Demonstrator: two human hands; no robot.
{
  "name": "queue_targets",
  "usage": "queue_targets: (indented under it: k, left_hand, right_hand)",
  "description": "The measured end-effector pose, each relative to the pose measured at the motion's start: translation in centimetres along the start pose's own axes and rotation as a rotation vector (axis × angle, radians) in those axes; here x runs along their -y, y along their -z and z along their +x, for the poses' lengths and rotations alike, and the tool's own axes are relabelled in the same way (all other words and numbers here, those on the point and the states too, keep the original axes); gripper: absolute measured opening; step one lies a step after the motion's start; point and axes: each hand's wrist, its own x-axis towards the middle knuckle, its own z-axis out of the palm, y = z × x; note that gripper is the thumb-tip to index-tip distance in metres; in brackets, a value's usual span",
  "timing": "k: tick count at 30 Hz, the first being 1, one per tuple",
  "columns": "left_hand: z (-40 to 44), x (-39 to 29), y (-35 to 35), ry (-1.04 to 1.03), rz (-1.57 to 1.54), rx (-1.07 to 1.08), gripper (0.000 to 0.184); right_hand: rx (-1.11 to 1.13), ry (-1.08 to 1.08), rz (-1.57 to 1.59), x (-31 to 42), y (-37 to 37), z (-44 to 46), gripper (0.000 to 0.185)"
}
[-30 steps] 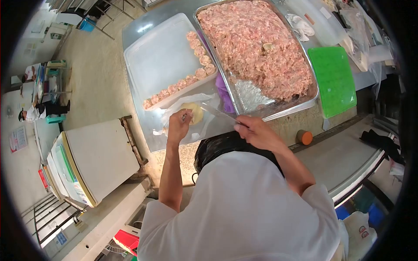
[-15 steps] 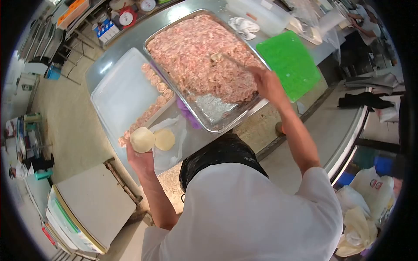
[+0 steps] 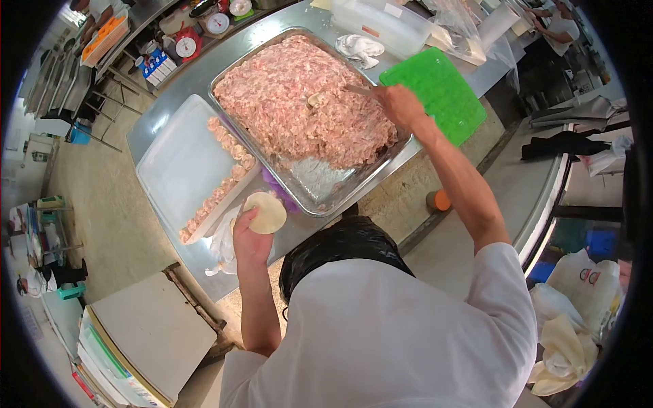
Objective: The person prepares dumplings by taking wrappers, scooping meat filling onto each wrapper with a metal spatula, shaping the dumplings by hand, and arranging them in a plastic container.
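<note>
My left hand (image 3: 252, 239) is closed around the edge of a round, pale dough wrapper (image 3: 269, 213), thumb on top, in front of the metal tray. My right hand (image 3: 403, 107) grips a narrow flat-bladed spatula (image 3: 360, 90), its blade at the surface of the minced meat filling (image 3: 286, 75). That filling heaps most of a deep metal tray (image 3: 314, 209), whose near corner shows bare metal. A small pale piece (image 3: 313, 100) lies on the meat. Left of the tray, a white plastic tray (image 3: 180, 156) holds several filled dumplings (image 3: 228, 144) along its right and near edges.
A green board (image 3: 435, 95) lies right of the meat tray. Behind it are a white cloth (image 3: 360, 49) and a clear plastic bin (image 3: 388, 27). A crumpled plastic sheet (image 3: 223, 245) lies near my left hand. Other people stand at the far edges.
My left hand has moved right, toward the metal tray. Two wrappers showed side by side before; now one shows. My right hand has shifted the spatula slightly back over the meat.
</note>
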Motion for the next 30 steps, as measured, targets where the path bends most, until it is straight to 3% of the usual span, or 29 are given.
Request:
queue_targets:
  k: [11,14,20,26,28,30]
  left_hand:
    - [4.1,1.5,-6.1,0.095,-0.077,0.094,0.035]
    - [7.3,2.2,-8.0,0.092,-0.049,0.078,0.034]
    - [8.8,3.0,-10.8,0.078,-0.008,0.042,0.035]
    - [9.5,2.7,-12.1,-0.058,-0.048,-0.081,0.037]
    - [9.5,3.2,-13.3,-0.101,-0.090,-0.085,0.036]
    - [9.5,3.8,-14.1,-0.152,-0.160,-0.015,0.035]
  right_hand:
    - [-0.116,0.129,0.249,1.2,-1.0,-0.9,0.016]
    - [-0.039,0.005,0.253,3.4,0.2,-1.1,0.014]
    - [-0.258,0.019,0.539,5.2,-0.8,-0.9,0.011]
    - [0.001,0.087,0.661,7.1,4.1,-5.3,0.025]
    - [-0.192,0.277,0.814,9.9,2.5,-7.7,0.029]
    - [-0.018,0.196,0.573,13.0,3.0,-10.3,0.032]
